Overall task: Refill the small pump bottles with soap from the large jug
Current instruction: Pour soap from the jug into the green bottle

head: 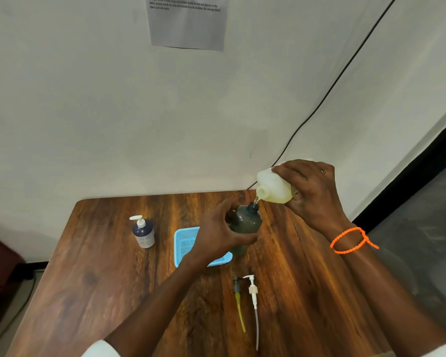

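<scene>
My right hand (312, 191) grips the pale jug (274, 188), tipped with its mouth down and to the left. A thin stream of soap runs from the jug mouth into the open neck of a dark grey bottle (246, 222). That bottle stands upright on the wooden table (101, 292), and my left hand (220, 234) is wrapped around its body. A dark blue bottle (143, 231) with its white pump fitted stands apart at the left. Two loose pumps lie near the front: a dark one with a yellowish tube (238, 302) and a white one (252, 297).
A light blue mesh tray (184, 244) sits behind my left wrist, partly hidden. A white wall with a taped paper sheet (187, 21) and a black cable (327, 96) rises behind the table. The table's right edge drops off to a dark floor (422, 228).
</scene>
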